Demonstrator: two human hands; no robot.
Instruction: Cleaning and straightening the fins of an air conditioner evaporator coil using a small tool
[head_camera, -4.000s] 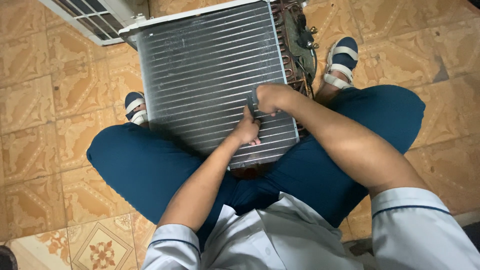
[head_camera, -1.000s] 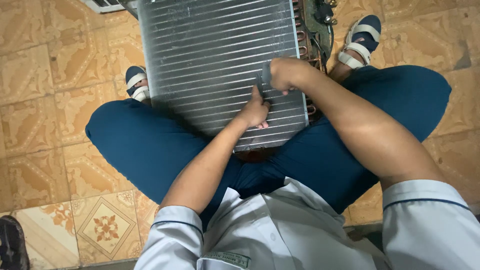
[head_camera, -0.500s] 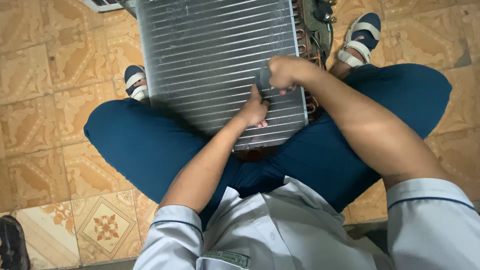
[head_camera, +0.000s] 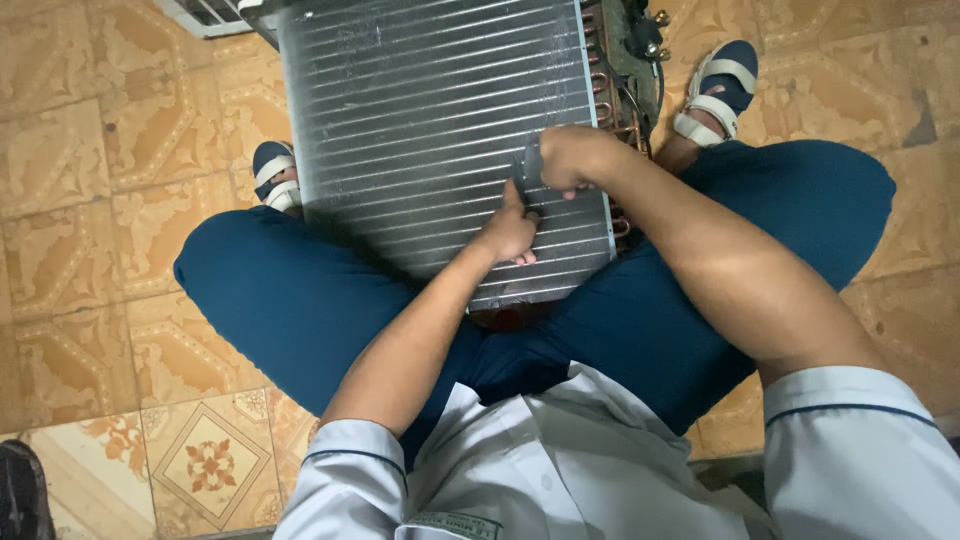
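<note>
Grip: right hand (head_camera: 565, 158) fisted around a small grey tool (head_camera: 531, 162); left hand (head_camera: 510, 232) pressed flat on coil.
Coil: finned coil (head_camera: 430, 120) leans away, fin rows crosswise.

From my remote seat this reads as an informal repair spot set up on a home or small-shop floor, not a proper workshop. The floor (head_camera: 110, 150) is glazed tan tile with ornate patterns, and the person sits directly on it, cross-legged in sandals. A finned air-conditioner coil (head_camera: 430, 120) leans against the knees at twelve o'clock, copper tubing (head_camera: 610, 90) exposed at one o'clock. A white slatted grille (head_camera: 205, 14) lies at eleven o'clock. The pale uniform shirt (head_camera: 560, 470) suggests a service technician.
</note>
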